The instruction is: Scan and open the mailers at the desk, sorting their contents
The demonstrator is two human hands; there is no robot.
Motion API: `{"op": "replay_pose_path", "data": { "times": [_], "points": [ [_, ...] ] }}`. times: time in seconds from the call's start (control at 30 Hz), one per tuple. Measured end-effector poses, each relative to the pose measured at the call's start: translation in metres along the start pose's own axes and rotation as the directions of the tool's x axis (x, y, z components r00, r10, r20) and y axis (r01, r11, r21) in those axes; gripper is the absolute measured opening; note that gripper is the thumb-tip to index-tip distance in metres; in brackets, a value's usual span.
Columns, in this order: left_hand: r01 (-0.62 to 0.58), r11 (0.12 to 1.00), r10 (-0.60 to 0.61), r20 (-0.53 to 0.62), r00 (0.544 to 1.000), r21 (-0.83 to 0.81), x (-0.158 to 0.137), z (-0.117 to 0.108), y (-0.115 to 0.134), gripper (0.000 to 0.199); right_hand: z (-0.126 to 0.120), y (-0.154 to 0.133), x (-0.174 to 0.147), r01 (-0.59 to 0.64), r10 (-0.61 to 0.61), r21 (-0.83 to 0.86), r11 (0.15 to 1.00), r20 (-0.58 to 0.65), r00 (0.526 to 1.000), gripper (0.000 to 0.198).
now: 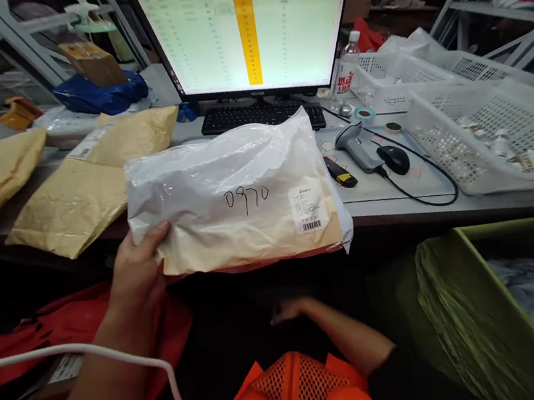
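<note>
My left hand [141, 267] grips the lower left corner of a plastic mailing bag [189, 200], thumb on top and fingers hidden beneath. The bag is white above and tan along its lower part, with "0970" handwritten on it and a barcode label [309, 208] at its right side. It is held tilted toward me at the front of the desk. My right hand [287, 310] hangs low in front of my body, below the bag. That hand is dark and blurred, so its fingers cannot be made out.
Padded tan envelopes [86, 196] lie to the left. Behind the bag are a keyboard [237, 118] and a monitor [208, 38]. A barcode scanner [357, 148], mouse [394, 159] and box cutter [340, 173] lie right, beside white baskets [486, 160]. A green bin [510, 319] stands lower right.
</note>
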State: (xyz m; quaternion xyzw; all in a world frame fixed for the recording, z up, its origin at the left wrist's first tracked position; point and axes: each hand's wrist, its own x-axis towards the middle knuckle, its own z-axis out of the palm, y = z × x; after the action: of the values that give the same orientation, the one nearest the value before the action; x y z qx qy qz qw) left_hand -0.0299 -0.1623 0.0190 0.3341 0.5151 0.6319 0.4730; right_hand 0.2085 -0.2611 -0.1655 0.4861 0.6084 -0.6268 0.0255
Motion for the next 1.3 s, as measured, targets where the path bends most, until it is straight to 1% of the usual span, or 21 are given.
{"op": "replay_pose_path", "data": {
  "times": [0.03,0.07,0.1,0.13,0.17,0.2,0.23,0.27,0.3,0.33,0.37,0.4,0.43,0.5,0.53,0.57,0.6,0.73,0.9,1.23,1.3],
  "points": [
    [-0.003,1.0,0.003,0.007,1.0,-0.004,0.001,-0.001,-0.002,0.056,-0.009,-0.002,-0.017,0.026,-0.026,0.002,1.0,0.001,1.0,0.017],
    [-0.009,1.0,0.009,0.019,1.0,-0.012,0.002,-0.002,-0.003,0.055,-0.018,-0.006,-0.039,0.09,-0.09,0.019,0.996,-0.007,0.996,0.015],
    [-0.019,1.0,0.02,0.031,0.999,-0.025,0.003,-0.002,-0.005,0.054,-0.027,-0.01,-0.067,0.189,-0.187,0.057,0.98,-0.039,0.982,0.015],
    [-0.032,0.999,0.034,0.04,0.999,-0.041,0.003,-0.003,-0.006,0.054,-0.035,-0.015,-0.097,0.332,-0.322,0.102,0.938,-0.108,0.941,0.02],
    [-0.044,0.997,0.047,0.046,0.998,-0.057,0.004,-0.003,-0.008,0.055,-0.043,-0.021,-0.127,0.454,-0.424,0.106,0.885,-0.224,0.878,0.027],
    [-0.055,0.996,0.058,0.051,0.997,-0.071,0.005,-0.003,-0.01,0.056,-0.05,-0.028,-0.153,0.548,-0.467,0.105,0.83,-0.409,0.784,0.03],
    [-0.063,0.995,0.068,0.057,0.996,-0.082,0.006,-0.003,-0.012,0.058,-0.056,-0.035,-0.175,0.615,-0.454,0.057,0.787,-0.621,0.639,0.031],
    [-0.071,0.993,0.077,0.06,0.995,-0.094,0.007,-0.003,-0.015,0.059,-0.063,-0.042,-0.19,0.638,-0.396,-0.014,0.77,-0.795,0.46,0.032],
    [-0.075,0.992,0.082,0.066,0.994,-0.106,0.008,-0.003,-0.017,0.06,-0.069,-0.048,-0.198,0.627,-0.322,-0.082,0.775,-0.905,0.279,0.032],
    [-0.075,0.99,0.085,0.076,0.994,-0.117,0.009,-0.003,-0.019,0.061,-0.076,-0.053,-0.199,0.591,-0.264,-0.132,0.795,-0.954,0.142,0.034],
    [-0.075,0.989,0.087,0.09,0.992,-0.128,0.01,-0.003,-0.021,0.062,-0.082,-0.058,-0.196,0.55,-0.236,-0.159,0.82,-0.969,0.072,0.04],
    [-0.082,0.987,0.096,0.099,0.99,-0.139,0.011,-0.004,-0.023,0.062,-0.087,-0.061,-0.189,0.518,-0.231,-0.163,0.84,-0.971,0.068,0.048],
    [-0.091,0.985,0.108,0.112,0.988,-0.149,0.012,-0.005,-0.025,0.063,-0.092,-0.063,-0.182,0.503,-0.239,-0.152,0.851,-0.965,0.112,0.054],
    [-0.121,0.981,0.142,0.132,0.981,-0.155,0.013,-0.007,-0.027,0.063,-0.099,-0.064,-0.168,0.516,-0.265,-0.117,0.848,-0.938,0.222,0.052],
    [-0.134,0.979,0.155,0.14,0.978,-0.151,0.014,-0.008,-0.028,0.064,-0.102,-0.064,-0.164,0.533,-0.274,-0.101,0.84,-0.927,0.257,0.047],
    [-0.142,0.979,0.164,0.149,0.975,-0.143,0.014,-0.008,-0.028,0.063,-0.103,-0.064,-0.162,0.551,-0.281,-0.088,0.83,-0.919,0.276,0.043],
    [-0.15,0.979,0.17,0.154,0.973,-0.135,0.014,-0.009,-0.028,0.063,-0.104,-0.064,-0.162,0.565,-0.284,-0.08,0.821,-0.917,0.282,0.041],
    [-0.18,0.973,0.199,0.129,0.971,-0.146,0.013,-0.007,-0.025,0.064,-0.103,-0.06,-0.17,0.59,-0.279,-0.074,0.804,-0.923,0.265,0.039],
    [-0.215,0.966,0.233,0.121,0.965,-0.145,0.01,-0.002,-0.019,0.064,-0.102,-0.055,-0.173,0.641,-0.277,-0.024,0.767,-0.913,0.298,0.041],
    [-0.174,0.979,0.187,0.126,0.974,-0.11,0.011,0.001,-0.021,0.058,-0.1,-0.057,-0.172,0.682,-0.246,0.064,0.728,-0.905,0.348,0.043],
    [-0.157,0.98,0.172,0.125,0.977,-0.118,0.011,-0.001,-0.021,0.057,-0.098,-0.057,-0.172,0.685,-0.238,0.086,0.724,-0.9,0.365,0.043]
  ]
}}
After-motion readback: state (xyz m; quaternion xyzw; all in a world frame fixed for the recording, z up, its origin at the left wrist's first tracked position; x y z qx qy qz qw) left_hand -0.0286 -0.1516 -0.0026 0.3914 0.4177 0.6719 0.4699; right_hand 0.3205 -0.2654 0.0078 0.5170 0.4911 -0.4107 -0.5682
